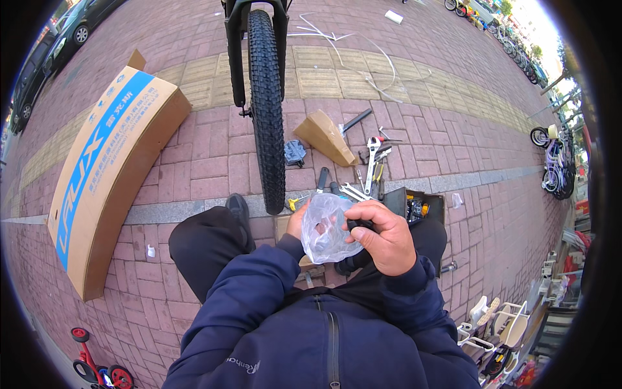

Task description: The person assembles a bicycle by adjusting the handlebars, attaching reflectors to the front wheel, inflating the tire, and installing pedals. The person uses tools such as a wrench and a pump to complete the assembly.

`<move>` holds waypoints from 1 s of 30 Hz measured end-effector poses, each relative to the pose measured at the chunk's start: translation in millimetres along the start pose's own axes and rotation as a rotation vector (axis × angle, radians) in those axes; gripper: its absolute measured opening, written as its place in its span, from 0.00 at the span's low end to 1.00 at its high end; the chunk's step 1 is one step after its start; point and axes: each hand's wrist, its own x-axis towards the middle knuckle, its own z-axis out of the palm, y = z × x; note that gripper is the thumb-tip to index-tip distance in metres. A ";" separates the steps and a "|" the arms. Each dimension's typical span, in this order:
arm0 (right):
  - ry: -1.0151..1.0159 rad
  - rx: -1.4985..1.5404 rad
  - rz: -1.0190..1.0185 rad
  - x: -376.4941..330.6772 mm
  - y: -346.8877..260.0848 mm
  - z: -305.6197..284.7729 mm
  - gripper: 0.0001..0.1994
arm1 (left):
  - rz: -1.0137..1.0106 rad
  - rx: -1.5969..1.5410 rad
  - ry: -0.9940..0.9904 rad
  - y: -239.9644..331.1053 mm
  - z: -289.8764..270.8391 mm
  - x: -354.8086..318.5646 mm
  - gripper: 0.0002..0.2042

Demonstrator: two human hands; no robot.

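Right hand: your right hand (pixel 383 237) is curling its fingers around a small dark part (pixel 358 225) and pressing against the clear plastic bag (pixel 324 228), thumb lying over the top.
Left hand: your left hand (pixel 297 222) is mostly hiding behind the bag; only its edge is showing, touching the bag's left side, so you cannot tell how its fingers are set.
Plastic bag: it is hanging crumpled between your two hands, above your knees, with something dark showing faintly through it.
Bicycle wheel: a knobby black tyre (pixel 267 104) is standing upright just ahead of you, its lowest point resting on the grey kerb strip near your left shoe (pixel 238 206).
Tools: wrenches and pliers (pixel 371 170) are lying on the brick pavement (pixel 201 162) beyond your hands, to the right of the tyre.
Tool box: an open black box (pixel 414 206) is sitting just right of your right hand, with small parts inside.
Small carton: a brown cardboard piece (pixel 325 136) is lying tilted beside the tools, with a black pedal (pixel 295 153) near it.
Large carton: a long cardboard box (pixel 110 168) with a blue stripe is lying well off to your left.
Around: small bikes (pixel 554 162) are standing at the far right, and a red toy (pixel 97 366) at the lower left.
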 end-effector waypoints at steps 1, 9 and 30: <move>0.002 -0.016 -0.014 3.3 -0.2 3.6 0.13 | 0.020 0.058 -0.009 0.0 1.6 -1.1 0.25; 0.147 -0.070 -0.216 20.4 6.2 8.5 0.12 | -0.003 0.043 -0.040 -4.3 2.3 0.2 0.26; 0.174 -0.956 0.242 79.1 104.1 -71.2 0.12 | -0.237 0.509 0.663 -14.7 -19.2 -2.9 0.27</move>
